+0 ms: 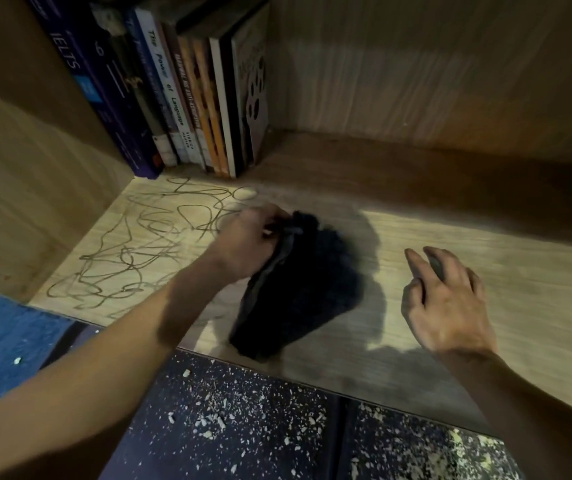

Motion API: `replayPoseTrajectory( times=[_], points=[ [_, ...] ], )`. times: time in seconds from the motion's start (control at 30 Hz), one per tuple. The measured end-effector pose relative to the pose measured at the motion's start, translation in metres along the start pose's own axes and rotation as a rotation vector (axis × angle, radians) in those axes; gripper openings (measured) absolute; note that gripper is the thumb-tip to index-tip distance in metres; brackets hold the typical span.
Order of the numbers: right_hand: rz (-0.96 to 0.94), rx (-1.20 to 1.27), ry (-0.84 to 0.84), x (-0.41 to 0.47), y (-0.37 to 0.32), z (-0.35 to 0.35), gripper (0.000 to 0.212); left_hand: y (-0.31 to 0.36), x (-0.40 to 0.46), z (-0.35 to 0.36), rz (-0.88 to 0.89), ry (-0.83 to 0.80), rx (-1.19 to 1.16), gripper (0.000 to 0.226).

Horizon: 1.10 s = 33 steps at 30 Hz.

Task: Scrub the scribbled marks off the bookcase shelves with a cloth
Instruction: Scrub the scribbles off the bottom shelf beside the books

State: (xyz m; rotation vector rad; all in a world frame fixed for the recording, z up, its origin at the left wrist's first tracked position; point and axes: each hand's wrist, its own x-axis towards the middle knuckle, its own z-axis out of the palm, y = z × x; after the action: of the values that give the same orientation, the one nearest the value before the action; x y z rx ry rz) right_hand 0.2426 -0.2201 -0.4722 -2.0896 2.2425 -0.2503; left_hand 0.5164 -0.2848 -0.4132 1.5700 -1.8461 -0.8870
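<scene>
Dark cloth [298,285], bunched in the left hand [246,244] while the right [447,299] rests seemingly spread, could smear the scribbles [132,244] toward the books [187,98].

Dark cloth [298,285], bunched, pinched at its top edge by fingers [260,220]; scribbled marks [139,244] (looping pencil-grey lines) lie just beyond fingertips, on shelf [485,258].

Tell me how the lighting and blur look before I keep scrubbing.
Head view: a bright patch lights the front of the shelf, its back sits in shadow; the dark cloth and left hand are motion-blurred; the scribbles stay readable; straight edges bow.
</scene>
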Motion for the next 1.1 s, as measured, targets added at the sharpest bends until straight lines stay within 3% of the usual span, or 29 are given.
replayPoseTrajectory(
  times=[0.07,0.1,0.17,0.23,0.43,0.5,0.57,0.63,0.67,0.7,0.73,0.8,0.83,0.9,0.97,1.03,1.1],
  points=[
    [0.001,-0.003,0.000,-0.001,0.000,0.000,0.065,-0.006,-0.011,0.009,0.156,0.148,0.370,0.024],
    [0.003,-0.004,-0.003,-0.001,0.000,-0.001,0.065,-0.003,-0.023,0.021,0.255,0.147,0.474,0.033],
    [0.007,-0.005,-0.002,-0.002,0.000,-0.002,0.066,0.009,-0.053,0.049,0.421,-0.078,0.666,0.055],
    [0.012,-0.005,-0.005,-0.003,-0.001,-0.003,0.067,0.004,-0.068,0.064,0.327,-0.221,0.741,0.062],
    [0.024,0.010,-0.009,-0.001,-0.004,-0.003,0.066,-0.042,0.064,0.032,-0.021,0.015,0.687,0.048],
    [0.019,0.007,-0.011,0.001,-0.004,-0.003,0.068,-0.026,0.057,0.058,0.089,-0.011,0.638,0.048],
    [0.015,-0.008,-0.007,-0.001,-0.004,-0.002,0.070,-0.009,-0.013,0.087,0.428,-0.141,0.631,0.052],
    [0.019,-0.010,-0.001,-0.002,-0.003,-0.001,0.070,-0.023,-0.050,0.078,0.601,-0.190,0.624,0.048],
    [0.019,-0.005,0.010,-0.002,-0.003,-0.001,0.069,-0.035,-0.037,0.065,0.621,-0.128,0.639,0.045],
    [0.017,-0.006,0.021,-0.002,-0.004,0.000,0.069,-0.045,-0.013,0.051,0.526,-0.071,0.664,0.043],
    [0.015,-0.011,0.027,-0.002,-0.003,0.000,0.069,-0.046,0.019,0.036,0.350,0.016,0.669,0.043],
    [0.020,-0.009,0.033,-0.001,-0.004,0.000,0.070,-0.027,0.064,0.039,0.067,0.029,0.703,0.043],
    [0.019,-0.012,0.030,0.000,-0.004,0.000,0.070,-0.010,0.062,0.061,0.087,0.008,0.694,0.043],
    [0.008,-0.032,0.016,-0.001,-0.003,0.000,0.071,0.022,0.002,0.116,0.398,-0.133,0.717,0.047],
    [-0.016,-0.054,-0.002,-0.001,-0.001,-0.001,0.072,0.023,-0.073,0.126,0.622,-0.266,0.561,0.046],
    [-0.046,-0.061,0.004,-0.001,0.001,-0.001,0.072,-0.001,-0.065,0.103,0.673,-0.213,0.585,0.042],
    [-0.058,-0.078,0.009,-0.002,0.002,0.000,0.072,-0.024,-0.003,0.074,0.464,-0.105,0.650,0.051]
  ],
)
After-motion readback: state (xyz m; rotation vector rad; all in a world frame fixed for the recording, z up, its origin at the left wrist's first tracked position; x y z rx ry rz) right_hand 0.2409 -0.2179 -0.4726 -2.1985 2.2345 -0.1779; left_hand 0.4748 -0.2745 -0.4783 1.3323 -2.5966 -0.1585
